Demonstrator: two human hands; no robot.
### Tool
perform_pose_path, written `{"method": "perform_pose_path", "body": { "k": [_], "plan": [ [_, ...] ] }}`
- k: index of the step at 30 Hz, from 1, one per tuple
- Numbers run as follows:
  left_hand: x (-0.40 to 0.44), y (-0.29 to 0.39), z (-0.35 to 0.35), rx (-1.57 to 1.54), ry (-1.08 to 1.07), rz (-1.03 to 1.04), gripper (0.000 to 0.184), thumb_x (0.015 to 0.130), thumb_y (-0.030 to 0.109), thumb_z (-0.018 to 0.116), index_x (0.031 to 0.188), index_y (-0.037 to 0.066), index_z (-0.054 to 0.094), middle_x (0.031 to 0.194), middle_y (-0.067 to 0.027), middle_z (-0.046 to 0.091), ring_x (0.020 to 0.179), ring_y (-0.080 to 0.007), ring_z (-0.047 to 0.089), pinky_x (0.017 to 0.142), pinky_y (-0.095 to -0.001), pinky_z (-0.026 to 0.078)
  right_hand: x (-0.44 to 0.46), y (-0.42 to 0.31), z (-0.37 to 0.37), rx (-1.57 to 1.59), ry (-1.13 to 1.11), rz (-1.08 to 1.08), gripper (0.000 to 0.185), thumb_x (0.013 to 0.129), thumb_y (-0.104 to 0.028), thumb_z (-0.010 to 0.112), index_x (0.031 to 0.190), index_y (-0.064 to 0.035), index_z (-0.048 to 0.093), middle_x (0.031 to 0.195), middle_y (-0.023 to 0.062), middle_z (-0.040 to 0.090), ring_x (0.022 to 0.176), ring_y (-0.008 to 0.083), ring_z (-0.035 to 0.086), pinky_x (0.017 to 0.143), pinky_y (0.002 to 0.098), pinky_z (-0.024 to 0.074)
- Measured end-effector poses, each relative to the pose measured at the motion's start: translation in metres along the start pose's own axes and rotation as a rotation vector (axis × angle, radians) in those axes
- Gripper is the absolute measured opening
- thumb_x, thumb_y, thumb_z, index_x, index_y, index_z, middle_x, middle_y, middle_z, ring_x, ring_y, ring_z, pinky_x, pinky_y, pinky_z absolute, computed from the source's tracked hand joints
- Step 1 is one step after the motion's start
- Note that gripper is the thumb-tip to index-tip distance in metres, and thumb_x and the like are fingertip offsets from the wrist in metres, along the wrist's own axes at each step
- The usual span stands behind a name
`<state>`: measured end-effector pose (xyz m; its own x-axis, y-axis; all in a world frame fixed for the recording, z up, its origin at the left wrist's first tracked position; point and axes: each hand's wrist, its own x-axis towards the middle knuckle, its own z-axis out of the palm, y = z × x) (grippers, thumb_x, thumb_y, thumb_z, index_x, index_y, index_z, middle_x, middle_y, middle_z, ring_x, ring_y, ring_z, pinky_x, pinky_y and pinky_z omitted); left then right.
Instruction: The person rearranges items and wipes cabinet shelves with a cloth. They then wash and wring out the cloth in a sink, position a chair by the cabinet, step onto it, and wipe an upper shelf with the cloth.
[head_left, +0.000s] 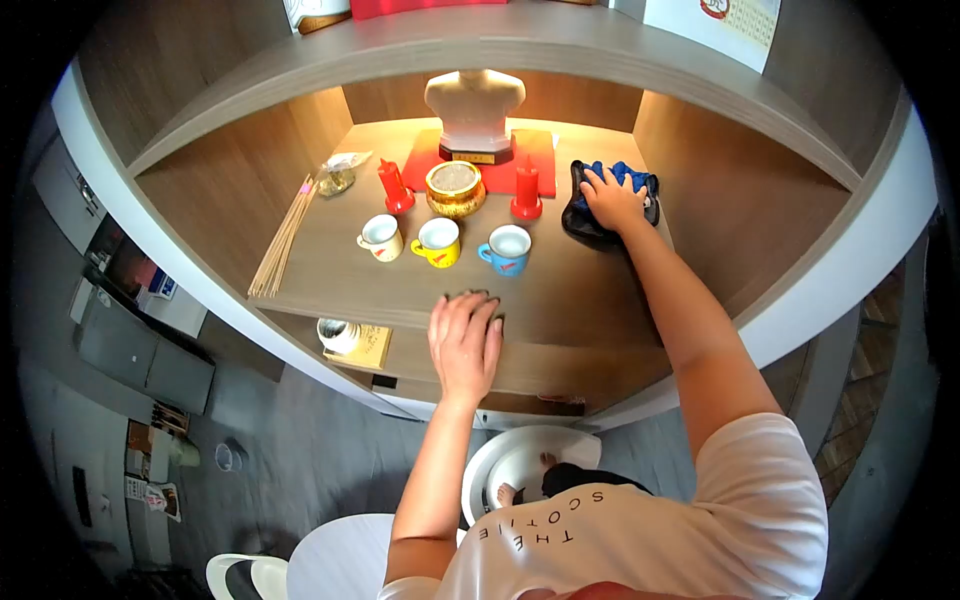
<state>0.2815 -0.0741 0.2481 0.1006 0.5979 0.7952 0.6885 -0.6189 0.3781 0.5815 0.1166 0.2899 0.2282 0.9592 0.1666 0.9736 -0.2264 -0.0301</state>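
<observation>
My right hand (617, 203) reaches to the right side of the shelf, its fingers bent into a crumpled blue cloth (628, 173) that lies in a black tray-like holder (590, 232). My left hand (464, 345) rests on the shelf's front edge, fingers stretched out and holding nothing. Just behind it stand a white cup (381, 240), a yellow cup (438, 243) and a blue cup (508, 251), all upright in a row. Further back, a gold incense pot (455, 188) sits between a red candle (395, 188) on the left and another red candle (526, 190) on the right.
A white bust (475, 110) stands on a red mat (540, 165) at the back. Incense sticks (285, 240) and a clear bag (342, 172) lie at the left. An upper shelf board (480, 50) overhangs. Below are a white jar (338, 335) and a yellow box (372, 350).
</observation>
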Motion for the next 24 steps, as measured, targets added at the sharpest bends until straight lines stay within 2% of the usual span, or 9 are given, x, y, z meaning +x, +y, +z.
{"method": "perform_pose_path", "body": {
  "k": [1, 7, 8, 9, 10, 14, 18, 21, 24],
  "plan": [
    [-0.002, -0.002, 0.005, 0.043, -0.058, -0.020, 0.028, 0.083, 0.013, 0.067, 0.111, 0.008, 0.068, 0.118, -0.0078, 0.063, 0.113, -0.0293, 0.057, 0.104, -0.0488, 0.038, 0.014, 0.004, 0.003, 0.006, 0.010, -0.005, 0.054, 0.101, -0.055, 0.030, 0.150, -0.0348, 0.036, 0.161, 0.0013, 0.029, 0.145, 0.0428, 0.027, 0.112, 0.0699, 0.0157],
    [-0.007, -0.008, 0.018, 0.083, 0.017, 0.016, 0.024, 0.083, 0.015, 0.063, 0.105, 0.012, 0.072, 0.114, -0.0049, 0.065, 0.108, -0.0258, 0.061, 0.097, -0.0424, 0.039, 0.104, 0.014, 0.018, 0.056, 0.005, -0.032, 0.054, 0.100, -0.054, 0.032, 0.150, -0.0343, 0.037, 0.160, 0.0006, 0.031, 0.145, 0.0385, 0.029, 0.113, 0.0686, 0.0160],
    [-0.007, -0.008, 0.019, 0.100, 0.019, 0.015, 0.023, 0.084, 0.017, 0.062, 0.104, 0.012, 0.072, 0.113, -0.0046, 0.066, 0.107, -0.0254, 0.061, 0.097, -0.0423, 0.039, 0.120, 0.011, 0.011, -0.002, -0.096, -0.008, 0.057, 0.100, -0.055, 0.032, 0.151, -0.0311, 0.036, 0.162, 0.0035, 0.027, 0.145, 0.0362, 0.029, 0.115, 0.0638, 0.0200],
    [-0.007, -0.009, 0.020, 0.117, 0.022, 0.015, 0.023, 0.085, 0.018, 0.061, 0.104, 0.013, 0.072, 0.113, -0.0044, 0.066, 0.106, -0.0251, 0.062, 0.097, -0.0422, 0.038, 0.165, 0.024, 0.053, 0.032, 0.367, -0.164, 0.062, 0.098, -0.057, 0.035, 0.151, -0.0253, 0.037, 0.161, 0.0072, 0.028, 0.146, 0.0312, 0.029, 0.118, 0.0526, 0.0231],
    [-0.009, -0.011, 0.023, 0.128, 0.042, 0.019, 0.024, 0.088, 0.024, 0.057, 0.102, 0.014, 0.073, 0.111, -0.0039, 0.067, 0.105, -0.0239, 0.062, 0.096, -0.0415, 0.038, 0.182, 0.028, 0.063, 0.036, 0.392, -0.172, 0.062, 0.098, -0.057, 0.035, 0.151, -0.0245, 0.038, 0.160, 0.0075, 0.029, 0.146, 0.0313, 0.029, 0.118, 0.0529, 0.0231],
    [-0.010, -0.014, 0.028, 0.181, 0.060, 0.048, 0.032, 0.095, 0.032, 0.048, 0.099, 0.015, 0.074, 0.109, -0.0028, 0.068, 0.104, -0.0222, 0.062, 0.096, -0.0406, 0.039, 0.207, 0.025, 0.051, 0.086, 0.223, -0.071, 0.064, 0.097, -0.058, 0.036, 0.150, -0.0213, 0.040, 0.159, 0.0088, 0.031, 0.145, 0.0317, 0.031, 0.117, 0.0541, 0.0228],
    [-0.011, -0.017, 0.028, 0.180, 0.051, 0.054, 0.033, 0.096, 0.033, 0.047, 0.099, 0.015, 0.074, 0.107, -0.0031, 0.068, 0.104, -0.0226, 0.062, 0.095, -0.0404, 0.039, 0.210, 0.030, 0.054, 0.132, 0.229, -0.048, 0.066, 0.096, -0.058, 0.037, 0.149, -0.0180, 0.041, 0.158, 0.0100, 0.034, 0.144, 0.0321, 0.032, 0.117, 0.0553, 0.0225],
    [-0.010, -0.017, 0.028, 0.182, 0.045, 0.062, 0.033, 0.096, 0.034, 0.047, 0.099, 0.014, 0.074, 0.107, -0.0032, 0.068, 0.103, -0.0229, 0.062, 0.095, -0.0403, 0.039, 0.205, 0.041, 0.060, 0.177, 0.321, -0.060, 0.068, 0.096, -0.059, 0.038, 0.148, -0.0156, 0.043, 0.157, 0.0110, 0.035, 0.144, 0.0324, 0.034, 0.117, 0.0562, 0.0223],
    [-0.011, -0.017, 0.026, 0.183, 0.028, 0.062, 0.033, 0.096, 0.034, 0.048, 0.100, 0.014, 0.073, 0.109, -0.0036, 0.067, 0.103, -0.0237, 0.062, 0.095, -0.0407, 0.038, 0.195, 0.053, 0.075, 0.246, 0.505, -0.137, 0.070, 0.095, -0.059, 0.039, 0.147, -0.0132, 0.044, 0.156, 0.0119, 0.037, 0.143, 0.0327, 0.035, 0.116, 0.0572, 0.0221]
  ]
}}
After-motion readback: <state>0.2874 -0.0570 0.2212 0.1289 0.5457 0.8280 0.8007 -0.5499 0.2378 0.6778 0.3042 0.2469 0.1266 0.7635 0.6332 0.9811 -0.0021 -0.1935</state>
